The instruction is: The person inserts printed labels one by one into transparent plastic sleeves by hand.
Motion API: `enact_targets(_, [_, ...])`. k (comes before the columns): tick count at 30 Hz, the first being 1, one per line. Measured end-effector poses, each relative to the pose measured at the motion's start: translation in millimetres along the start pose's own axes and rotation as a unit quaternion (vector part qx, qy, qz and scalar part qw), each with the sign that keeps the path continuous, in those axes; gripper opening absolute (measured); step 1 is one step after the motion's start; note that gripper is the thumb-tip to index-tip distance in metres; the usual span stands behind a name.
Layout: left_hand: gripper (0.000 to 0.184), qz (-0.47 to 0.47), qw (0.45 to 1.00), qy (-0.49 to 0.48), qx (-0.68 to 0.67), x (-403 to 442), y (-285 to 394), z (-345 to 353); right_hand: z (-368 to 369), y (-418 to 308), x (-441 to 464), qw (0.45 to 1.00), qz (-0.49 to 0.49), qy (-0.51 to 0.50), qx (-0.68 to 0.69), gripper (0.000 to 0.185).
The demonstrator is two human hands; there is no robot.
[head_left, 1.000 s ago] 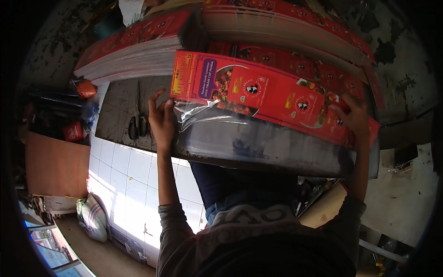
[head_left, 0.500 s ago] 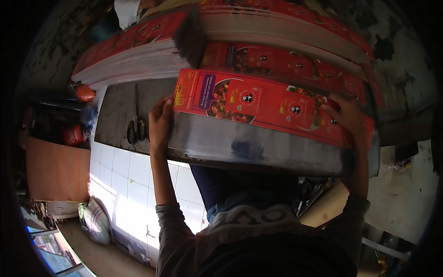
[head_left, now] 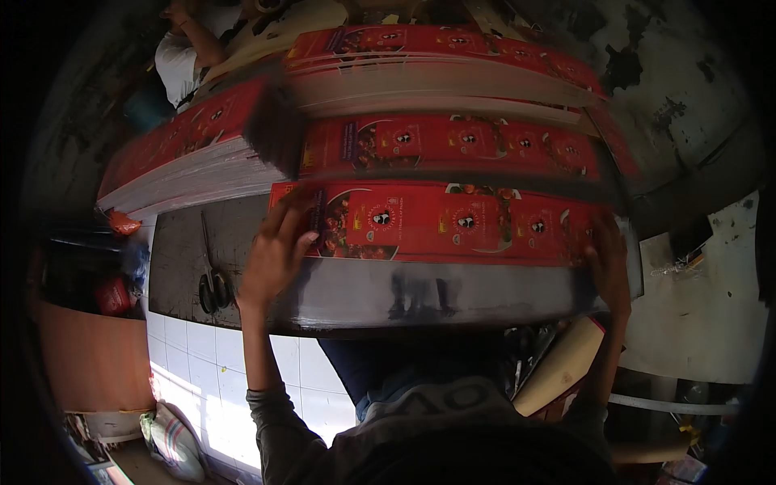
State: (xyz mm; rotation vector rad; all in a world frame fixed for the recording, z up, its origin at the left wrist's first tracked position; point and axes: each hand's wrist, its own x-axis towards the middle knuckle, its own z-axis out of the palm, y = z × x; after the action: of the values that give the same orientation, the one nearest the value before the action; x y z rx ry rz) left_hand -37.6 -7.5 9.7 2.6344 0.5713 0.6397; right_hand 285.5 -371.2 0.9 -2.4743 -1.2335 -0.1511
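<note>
A long red printed sheet [head_left: 412, 222] lies along the top of a dark, shiny, plastic-looking stack [head_left: 364, 291] in front of me. My left hand [head_left: 276, 242] rests on the sheet's left end, fingers apart and thumb on its surface. At the right end, my right hand [head_left: 608, 263] touches the sheet's edge with its fingers bent; whether it grips the edge is hard to make out. Just behind the sheet lies another red printed piece [head_left: 461, 145]. Black-handled scissors [head_left: 212, 283] lie on the dark board to the left of my left hand.
A tall stack of red printed sheets [head_left: 182, 158] stands at the left back, and another long stack [head_left: 453, 81] at the back. Beyond them is another person's arm [head_left: 202, 44] with a white sleeve. A brown panel [head_left: 93, 356] and a sack [head_left: 174, 444] are at the lower left.
The red sheet has come down from a slant to lie level on the stack. My left hand has moved from beside its left end onto it. The view has shifted, showing more of the other person.
</note>
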Motion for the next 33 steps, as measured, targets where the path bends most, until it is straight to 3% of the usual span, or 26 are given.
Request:
enact_targets(2, [0.05, 0.001, 1.0, -0.029, 0.002, 6.3, -13.2, 3.1, 1.9, 14.4, -9.9, 0.998, 0.034, -0.007, -0.05, 0.046])
enact_targets(4, [0.056, 0.022, 0.999, -0.031, 0.039, 8.5, -16.3, 2.9, -2.5, 11.2, -3.9, 0.998, 0.046, -0.045, -0.011, 0.05])
enact_targets(6, [0.068, 0.028, 0.997, -0.032, 0.061, 3.7, -23.2, 4.7, 5.0, 14.1, -1.2, 0.999, 0.04, -0.02, -0.013, 0.049])
enact_targets(12, [0.063, 0.008, 0.999, 0.006, -0.038, -4.2, -35.8, 7.0, 10.8, 3.9, 1.0, 0.997, 0.067, 0.007, -0.036, 0.05])
enact_targets(16, [0.062, 0.007, 0.999, 0.004, -0.034, -1.2, -31.5, 5.3, 12.0, 2.0, 4.3, 0.996, 0.066, 0.017, -0.057, 0.052])
enact_targets(19, [0.071, -0.008, 1.0, -0.015, -0.002, 0.1, -31.6, 6.3, 9.3, -1.3, 6.7, 0.996, 0.063, 0.009, -0.065, 0.053])
enact_targets(24, [0.061, -0.011, 1.0, -0.014, -0.009, 1.6, -31.7, 7.6, 6.0, -3.1, 8.5, 0.996, 0.063, -0.004, -0.064, 0.054])
enact_targets(33, [0.058, -0.025, 0.999, -0.012, -0.032, 4.2, -26.8, 5.8, 10.4, 2.9, 7.0, 0.995, 0.078, -0.013, -0.064, 0.055])
